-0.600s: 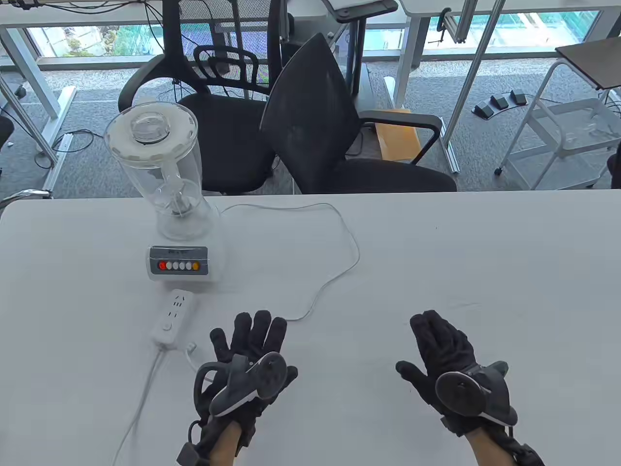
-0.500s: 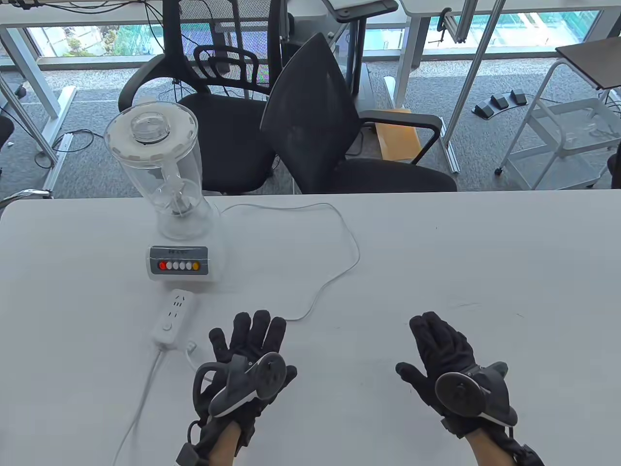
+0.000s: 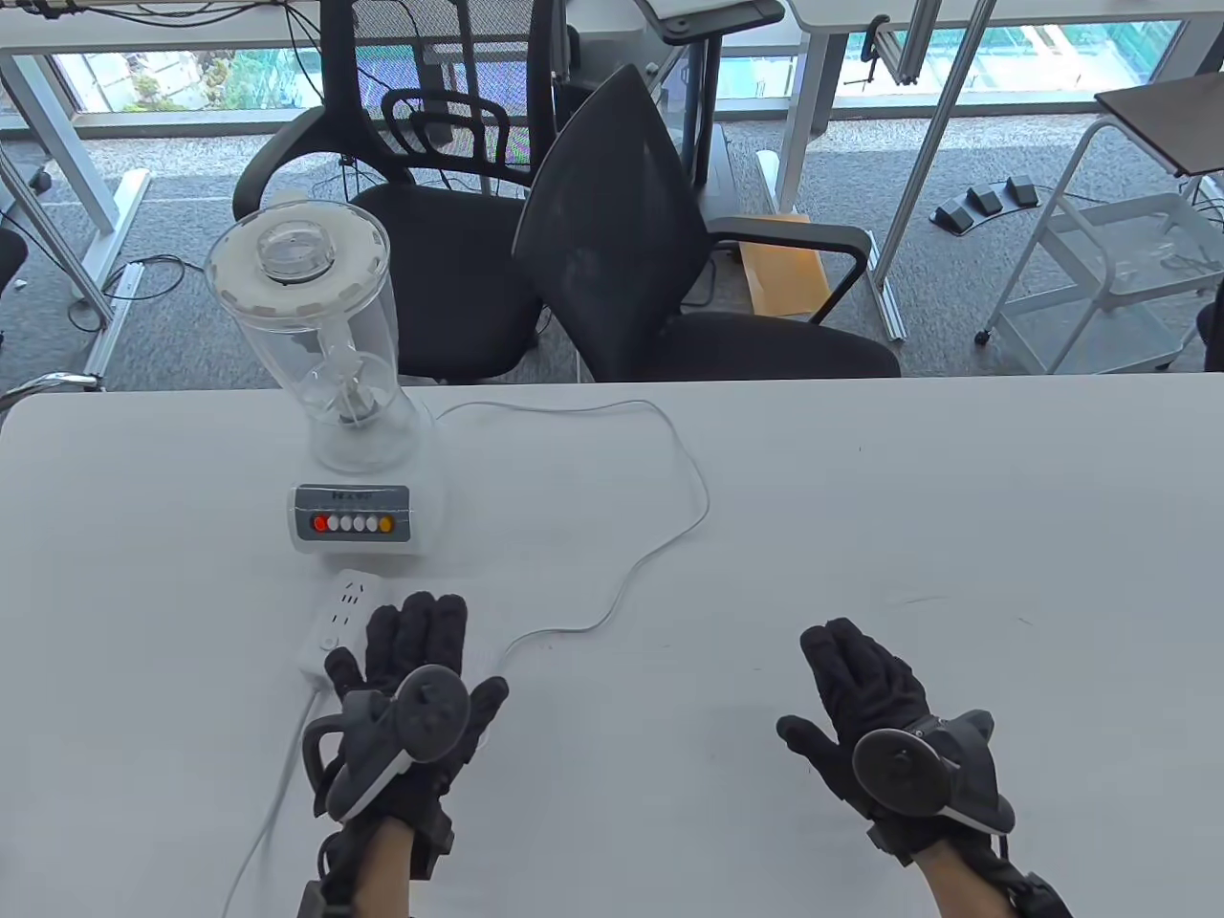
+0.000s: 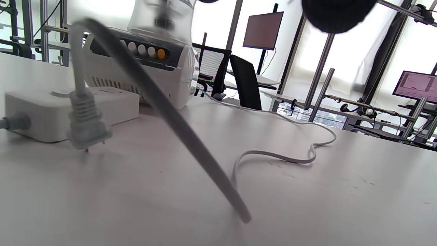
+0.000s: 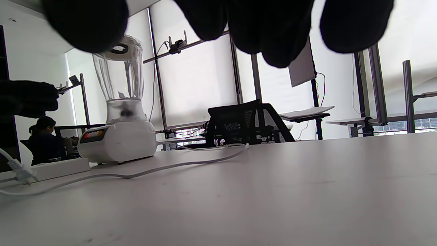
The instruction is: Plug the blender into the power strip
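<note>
Left hand (image 3: 406, 693): yours hovers beside the power strip (image 3: 330, 626); its grip is hidden.
Right hand (image 3: 875, 703): fingers spread, holding nothing.
Plug (image 4: 87, 123): dangles upright, prongs just above the table (image 3: 861, 535), not yet inserted.
Blender (image 3: 330, 382): stands just beyond the strip.

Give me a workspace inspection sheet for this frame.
Surface: white table, faint scuffs.
Job's things: blender upright at far left; power strip in front of it; plug hangs prongs-down beside the strip, not inserted.
Clutter: nothing seen.
Hands: left hand over the plug area, grip hidden; right hand flat, holds nothing.
Cables: blender cord loops across the table; strip lead runs off the near edge.
Surroundings: office chairs, desks, windows.
</note>
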The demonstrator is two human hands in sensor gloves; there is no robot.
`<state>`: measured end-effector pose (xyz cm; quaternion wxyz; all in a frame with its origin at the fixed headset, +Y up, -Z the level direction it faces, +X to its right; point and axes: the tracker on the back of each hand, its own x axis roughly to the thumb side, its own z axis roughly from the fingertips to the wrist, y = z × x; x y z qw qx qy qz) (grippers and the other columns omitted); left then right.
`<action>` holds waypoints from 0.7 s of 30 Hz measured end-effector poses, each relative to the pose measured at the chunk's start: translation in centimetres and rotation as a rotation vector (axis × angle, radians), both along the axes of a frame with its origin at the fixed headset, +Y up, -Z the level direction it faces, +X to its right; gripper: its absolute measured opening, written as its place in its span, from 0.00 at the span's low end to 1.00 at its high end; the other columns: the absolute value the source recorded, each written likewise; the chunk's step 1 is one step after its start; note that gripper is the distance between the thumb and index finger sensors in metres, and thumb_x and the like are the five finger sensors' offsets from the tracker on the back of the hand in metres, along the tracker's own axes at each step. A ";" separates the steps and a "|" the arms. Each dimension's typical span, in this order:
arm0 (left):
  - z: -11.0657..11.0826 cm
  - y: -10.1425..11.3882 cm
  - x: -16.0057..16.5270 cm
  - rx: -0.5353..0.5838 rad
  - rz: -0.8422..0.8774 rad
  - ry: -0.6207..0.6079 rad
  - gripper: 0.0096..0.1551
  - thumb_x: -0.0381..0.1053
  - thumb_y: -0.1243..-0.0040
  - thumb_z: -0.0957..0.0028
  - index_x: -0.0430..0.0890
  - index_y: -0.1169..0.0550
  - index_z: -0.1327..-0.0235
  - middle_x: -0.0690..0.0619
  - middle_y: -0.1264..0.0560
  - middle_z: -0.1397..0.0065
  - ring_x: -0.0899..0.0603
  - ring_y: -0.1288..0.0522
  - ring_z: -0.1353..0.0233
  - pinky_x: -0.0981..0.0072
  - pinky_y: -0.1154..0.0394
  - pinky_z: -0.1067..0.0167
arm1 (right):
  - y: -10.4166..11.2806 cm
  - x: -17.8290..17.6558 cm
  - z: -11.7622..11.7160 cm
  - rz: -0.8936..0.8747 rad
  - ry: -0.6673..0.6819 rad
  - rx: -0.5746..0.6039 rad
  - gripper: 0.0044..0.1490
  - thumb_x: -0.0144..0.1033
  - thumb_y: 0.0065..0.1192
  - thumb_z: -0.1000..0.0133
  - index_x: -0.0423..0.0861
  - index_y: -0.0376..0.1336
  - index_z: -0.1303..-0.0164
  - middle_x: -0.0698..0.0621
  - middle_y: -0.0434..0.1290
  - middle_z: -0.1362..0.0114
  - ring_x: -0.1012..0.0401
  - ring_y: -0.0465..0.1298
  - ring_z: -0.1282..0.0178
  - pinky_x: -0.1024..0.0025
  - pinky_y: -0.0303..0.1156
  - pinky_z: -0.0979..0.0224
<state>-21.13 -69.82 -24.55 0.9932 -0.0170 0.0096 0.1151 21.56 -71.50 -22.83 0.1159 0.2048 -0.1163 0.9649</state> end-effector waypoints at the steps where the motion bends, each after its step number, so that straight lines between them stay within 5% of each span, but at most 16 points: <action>1: 0.0 0.1 -0.9 0.002 0.014 0.027 0.53 0.71 0.51 0.49 0.54 0.55 0.15 0.45 0.54 0.08 0.29 0.52 0.11 0.18 0.55 0.27 | 0.0 0.0 0.0 -0.002 0.002 0.001 0.57 0.59 0.55 0.45 0.36 0.48 0.14 0.27 0.53 0.16 0.32 0.62 0.22 0.28 0.62 0.33; 12: -1.0 0.7 -7.2 0.012 0.288 0.208 0.50 0.70 0.50 0.47 0.52 0.49 0.14 0.44 0.48 0.09 0.27 0.47 0.12 0.19 0.51 0.27 | -0.6 -1.0 0.4 -0.005 0.047 -0.043 0.56 0.58 0.55 0.45 0.36 0.48 0.14 0.27 0.53 0.16 0.32 0.62 0.22 0.29 0.63 0.33; 21: -6.0 0.0 -8.7 -0.246 0.078 0.290 0.52 0.68 0.46 0.47 0.47 0.47 0.15 0.41 0.43 0.11 0.27 0.40 0.15 0.25 0.44 0.26 | -0.5 -1.7 0.6 0.016 0.079 -0.041 0.56 0.58 0.55 0.45 0.36 0.49 0.14 0.27 0.53 0.16 0.32 0.63 0.22 0.30 0.64 0.33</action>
